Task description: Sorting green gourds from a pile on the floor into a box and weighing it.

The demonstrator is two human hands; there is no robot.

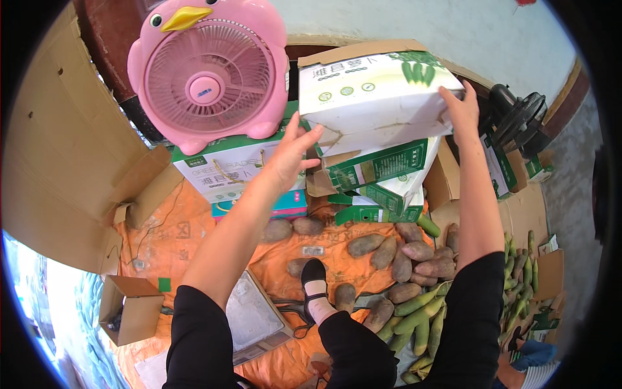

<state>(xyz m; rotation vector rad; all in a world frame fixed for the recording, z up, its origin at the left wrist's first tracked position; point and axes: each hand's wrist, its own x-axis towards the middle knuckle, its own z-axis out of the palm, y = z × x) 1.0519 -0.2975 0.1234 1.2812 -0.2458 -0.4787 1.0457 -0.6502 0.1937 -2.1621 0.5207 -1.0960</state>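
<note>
Both of my hands hold a white cardboard carton [374, 120] printed with green radishes, tilted, its brown flap up along the far edge. My left hand [293, 155] presses on its near left corner, thumb and fingers spread around it. At the right end my right hand [461, 111] grips the upper edge, the thumb over the printed side. Directly under it are green-and-white cartons [389, 178], stacked unevenly, some with loose flaps. Whether the held carton rests on them I cannot tell.
A pink bird-shaped fan [206, 84] stands on a gift box [223, 176] at the left. Brown tubers [427, 259] and green radishes [420, 318] lie on the orange sheet [184, 240]. A black fan [521, 117] is at the right. Part of another person [528, 366] shows at lower right.
</note>
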